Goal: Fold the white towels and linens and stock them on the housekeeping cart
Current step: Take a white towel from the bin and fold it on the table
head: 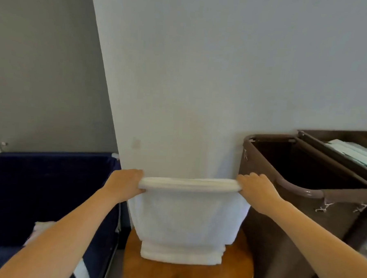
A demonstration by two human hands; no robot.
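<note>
- The left hand (124, 183) is closed around the left end of a folded white towel (187, 215), fingers curled over the top fold and thumb under it.
- The right hand (255, 190) pinches the opposite end of the same fold in the same way, level with the left.
- Between the two hands the towel's top edge runs straight and taut; the rest of it hangs down below them, and its thick banded hem rests on a round wooden table (188, 275).
- Beyond the hands stands a pale wall (203, 76).
- Just right of the right hand is the brown housekeeping cart (298, 208), its open bag dark inside; farther right, flat pale linens (352, 153) lie on the cart's top.
- Left of the left forearm sits a dark blue bin (47, 195) with a bit of white cloth (40, 229) showing inside, partly hidden by the arm.
</note>
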